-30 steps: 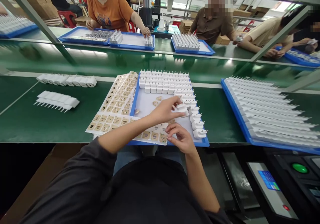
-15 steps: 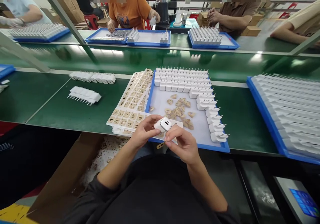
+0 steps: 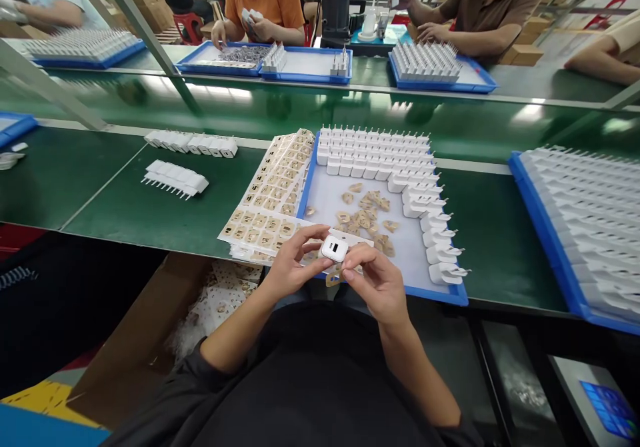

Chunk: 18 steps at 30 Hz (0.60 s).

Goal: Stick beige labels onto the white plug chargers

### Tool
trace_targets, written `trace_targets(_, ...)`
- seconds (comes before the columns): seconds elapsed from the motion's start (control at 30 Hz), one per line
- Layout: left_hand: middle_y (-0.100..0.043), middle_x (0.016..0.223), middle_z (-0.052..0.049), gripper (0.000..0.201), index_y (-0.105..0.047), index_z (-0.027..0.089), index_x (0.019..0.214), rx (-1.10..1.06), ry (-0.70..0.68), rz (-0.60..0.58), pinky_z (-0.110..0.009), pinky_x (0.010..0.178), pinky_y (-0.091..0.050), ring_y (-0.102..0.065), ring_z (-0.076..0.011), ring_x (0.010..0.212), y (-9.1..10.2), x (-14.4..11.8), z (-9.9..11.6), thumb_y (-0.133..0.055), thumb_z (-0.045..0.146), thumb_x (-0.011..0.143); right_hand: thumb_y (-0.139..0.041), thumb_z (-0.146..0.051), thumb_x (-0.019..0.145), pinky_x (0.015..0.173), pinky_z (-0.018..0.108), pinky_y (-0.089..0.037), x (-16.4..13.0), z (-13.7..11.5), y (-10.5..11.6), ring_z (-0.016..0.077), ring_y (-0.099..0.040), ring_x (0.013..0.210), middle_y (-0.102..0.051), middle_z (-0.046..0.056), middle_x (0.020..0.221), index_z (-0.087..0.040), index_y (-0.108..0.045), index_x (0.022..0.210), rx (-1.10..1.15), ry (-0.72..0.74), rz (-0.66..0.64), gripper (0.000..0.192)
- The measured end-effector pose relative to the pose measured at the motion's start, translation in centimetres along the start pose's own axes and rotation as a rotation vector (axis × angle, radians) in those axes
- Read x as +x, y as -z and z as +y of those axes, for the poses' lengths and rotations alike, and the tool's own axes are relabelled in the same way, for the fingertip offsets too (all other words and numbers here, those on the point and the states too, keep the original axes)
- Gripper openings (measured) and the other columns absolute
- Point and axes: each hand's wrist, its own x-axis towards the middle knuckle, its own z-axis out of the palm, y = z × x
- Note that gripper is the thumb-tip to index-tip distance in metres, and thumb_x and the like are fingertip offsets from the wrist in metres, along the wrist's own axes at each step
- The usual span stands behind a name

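Observation:
My left hand (image 3: 294, 262) is closed on a white plug-in charger (image 3: 334, 248), its face with the port slots turned up toward me. Pinched in the fingertips of my right hand (image 3: 379, 283) is a small tan sticker piece (image 3: 334, 278), hanging just below the charger; those fingertips are close against the charger's edge. Under and beyond both hands lies a blue-rimmed tray (image 3: 440, 295), where rows of white chargers (image 3: 373, 150) stand with pins up along the far and right sides. Loose tan pieces (image 3: 367, 214) are scattered mid-tray.
Sticker sheets (image 3: 270, 187) overlap the tray's left side. More chargers (image 3: 175, 177) lie on the green bench (image 3: 115, 200) at left. A full tray of chargers (image 3: 595, 214) is at right. Across the bench, people work at other trays (image 3: 310, 79). A carton of scraps (image 3: 220, 300) sits below.
The charger in my left hand has turned so its port face points more toward me. The sticker piece has come up closer to it. The view has shifted slightly.

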Motion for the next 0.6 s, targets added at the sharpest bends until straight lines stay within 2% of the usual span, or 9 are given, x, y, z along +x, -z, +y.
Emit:
trace_targets(0.1,-0.066,0.12,-0.009,0.041,-0.066,0.027,0.123,0.236,-0.133,0.046,-0.039,0.098,-0.054,-0.063,-0.0246,0.114,0.0,-0.1,0.4,-0.078,0.03,0.084,-0.066,-0.022,0.092,0.08,0.033,-0.05,0.1,-0.1,-0.3,0.0178,-0.06,0.085,-0.062,0.001,0.085,-0.026,-0.066,0.091,0.024,-0.028,0.139,0.004)
trace_targets(0.2,-0.068,0.114,-0.008,0.037,-0.068,0.026,0.12,0.367,-0.213,0.084,-0.039,0.095,-0.054,-0.065,-0.0239,0.107,-0.1,-0.2,1.0,-0.077,0.03,0.084,-0.067,-0.025,0.092,0.084,0.034,-0.052,0.6,-0.2,-0.7,0.0189,-0.062,0.089,-0.063,0.003,0.088,-0.025,-0.065,0.09,0.001,-0.084,0.235,0.002)
trace_targets(0.37,-0.069,0.112,-0.008,0.036,-0.069,0.026,0.118,0.443,-0.23,0.101,-0.039,0.093,-0.056,-0.067,-0.0239,0.105,-0.2,-0.2,1.5,-0.078,0.034,0.083,-0.068,-0.028,0.091,0.083,0.033,-0.054,1.1,-0.3,-1.1,0.0189,-0.064,0.09,-0.065,0.003,0.088,-0.024,-0.066,0.089,-0.026,-0.127,0.253,0.005)
trace_targets(0.6,-0.068,0.112,-0.007,0.039,-0.067,0.027,0.12,0.414,-0.266,0.09,-0.036,0.092,-0.055,-0.066,-0.0225,0.105,-0.1,-0.1,1.5,-0.08,0.028,0.083,-0.068,-0.026,0.091,0.082,0.032,-0.055,1.2,-0.5,-1.3,0.0178,-0.064,0.087,-0.065,0.002,0.087,-0.024,-0.066,0.089,-0.025,-0.129,0.247,0.003)
